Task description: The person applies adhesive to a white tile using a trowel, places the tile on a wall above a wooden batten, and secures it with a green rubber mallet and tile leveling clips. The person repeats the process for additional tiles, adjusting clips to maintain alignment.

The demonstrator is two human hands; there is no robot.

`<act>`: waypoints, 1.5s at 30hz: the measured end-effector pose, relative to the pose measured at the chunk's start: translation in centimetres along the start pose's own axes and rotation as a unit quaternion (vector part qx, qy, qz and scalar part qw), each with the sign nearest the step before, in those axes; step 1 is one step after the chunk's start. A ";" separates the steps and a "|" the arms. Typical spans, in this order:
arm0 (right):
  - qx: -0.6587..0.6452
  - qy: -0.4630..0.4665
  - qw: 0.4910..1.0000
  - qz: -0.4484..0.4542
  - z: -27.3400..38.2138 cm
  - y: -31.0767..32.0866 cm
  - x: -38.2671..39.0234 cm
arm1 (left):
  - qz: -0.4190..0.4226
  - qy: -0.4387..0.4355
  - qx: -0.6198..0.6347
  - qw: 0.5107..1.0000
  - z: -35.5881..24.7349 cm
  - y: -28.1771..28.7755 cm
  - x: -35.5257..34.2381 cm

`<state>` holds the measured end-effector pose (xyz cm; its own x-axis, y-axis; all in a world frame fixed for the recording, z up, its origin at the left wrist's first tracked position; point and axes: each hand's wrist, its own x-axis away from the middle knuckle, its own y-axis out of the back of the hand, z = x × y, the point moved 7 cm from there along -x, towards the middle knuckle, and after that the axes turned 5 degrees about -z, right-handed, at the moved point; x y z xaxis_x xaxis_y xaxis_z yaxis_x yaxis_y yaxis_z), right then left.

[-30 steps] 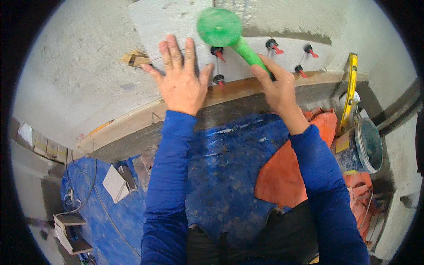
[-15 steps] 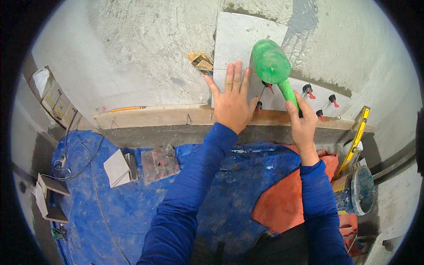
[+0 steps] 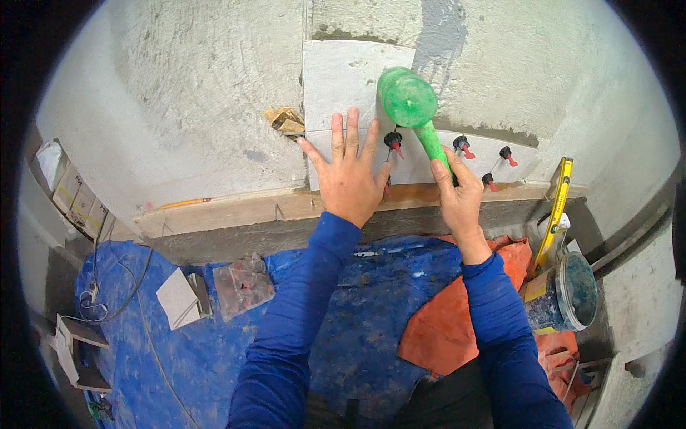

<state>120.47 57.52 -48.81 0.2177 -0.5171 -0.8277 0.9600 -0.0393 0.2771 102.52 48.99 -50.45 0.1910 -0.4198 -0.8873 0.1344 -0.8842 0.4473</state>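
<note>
My left hand (image 3: 350, 179) lies flat with spread fingers on pale wall tiles, its fingertips reaching over the joint onto the upper tile (image 3: 339, 79). In my right hand (image 3: 461, 204) is the handle of a green rubber mallet (image 3: 411, 100). The mallet's head is in front of the upper tile's right part; whether it touches cannot be made out. Along the lower tile row (image 3: 421, 164) stick out several black tile levelling clips with red levers, one of them a clip (image 3: 394, 141) just below the mallet head. Another is partly hidden by my left thumb.
A wooden batten (image 3: 236, 215) runs beneath the tiles, with a pencil (image 3: 184, 204) on it. Blue sheeting (image 3: 357, 314) and orange sheeting (image 3: 443, 322) cover the floor. Tile pieces (image 3: 179, 297) and a plastic bag (image 3: 243, 286) lie left. A yellow level (image 3: 554, 214) and bucket (image 3: 577, 289) stand right.
The whole view has shifted, so the wall and tiles appear farther left and a little lower. Against the tile, the mallet head has moved slightly up and right. My left hand stays on the tiles.
</note>
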 end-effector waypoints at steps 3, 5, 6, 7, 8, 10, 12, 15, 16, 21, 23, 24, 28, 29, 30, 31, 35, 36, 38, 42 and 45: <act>0.003 0.022 0.999 -0.037 0.3 0.5 -0.1 | -0.007 0.002 0.000 1.000 0.1 -0.2 -0.2; 0.006 0.000 1.000 -0.031 -0.2 0.4 -0.3 | -0.007 0.004 0.004 1.000 0.1 -0.3 -0.2; 0.003 -0.011 0.999 -0.031 -0.5 0.3 -0.3 | -0.013 0.001 0.002 1.000 0.1 -0.3 -0.2; 0.005 -0.022 1.000 -0.021 -0.7 0.1 -0.4 | -0.013 0.001 0.003 1.000 0.0 -0.3 -0.1; 0.005 -0.032 0.999 -0.017 -1.0 0.0 -0.4 | -0.008 0.001 0.007 1.000 0.0 -0.4 -0.1; 0.003 -0.044 0.999 -0.015 -1.2 -0.1 -0.4 | -0.009 0.003 0.005 1.000 0.0 -0.4 -0.1; 0.000 -0.051 0.999 -0.017 -1.3 0.0 -0.3 | -0.005 0.008 0.011 1.000 0.0 -0.5 0.0; -0.002 -0.052 0.998 -0.025 -1.2 0.2 -0.4 | -0.002 0.014 0.016 1.000 0.1 -0.4 -0.1; -0.004 -0.053 0.998 -0.028 -1.2 0.2 -0.4 | -0.004 0.012 0.011 1.000 0.0 -0.3 -0.1; -0.034 -0.075 0.996 -0.045 -1.4 0.3 -0.6 | 0.001 0.023 0.016 1.000 0.1 -0.1 -0.2; -0.039 -0.068 0.996 -0.049 -1.3 0.0 -0.8 | 0.007 0.025 0.018 1.000 0.1 -0.1 -0.2; -0.041 -0.067 0.996 -0.050 -1.2 -0.1 -0.8 | 0.006 0.020 0.011 1.000 0.1 -0.1 -0.3; -0.055 -0.078 0.994 -0.050 -0.8 -0.5 -1.0 | 0.009 0.009 0.002 1.000 0.0 -0.1 -0.4; -0.059 -0.078 0.994 -0.048 -0.6 -0.5 -1.0 | 0.011 0.011 0.005 1.000 0.0 -0.1 -0.3; -0.062 -0.076 0.994 -0.047 -0.4 -0.5 -1.1 | 0.009 0.009 0.004 1.000 0.0 -0.1 -0.3; -0.065 -0.075 0.994 -0.045 -0.1 -0.5 -1.1 | 0.007 0.009 0.004 1.000 0.0 -0.1 -0.3; -0.062 -0.075 0.995 -0.036 0.6 -0.8 -1.4 | 0.015 0.021 0.024 0.999 0.1 -0.2 -0.2; -0.052 -0.072 0.995 -0.036 0.7 -0.8 -1.5 | 0.010 0.016 0.018 1.000 0.1 -0.1 -0.2; -0.027 -0.057 0.997 -0.039 1.0 -0.8 -1.6 | -0.003 0.008 0.017 1.000 0.0 0.0 -0.2; -0.018 -0.052 0.998 -0.036 1.8 -0.7 -1.5 | -0.020 0.012 0.027 0.999 0.1 0.3 -0.2; -0.015 -0.061 0.998 -0.019 2.6 -0.9 -1.2 | -0.022 0.022 0.035 0.999 0.1 0.4 -0.3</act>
<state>118.89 55.90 -46.79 0.1593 -0.6156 -0.7718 0.9725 -0.0366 0.2299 102.44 48.72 -49.99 0.2286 -0.3723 -0.8995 0.0764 -0.9143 0.3979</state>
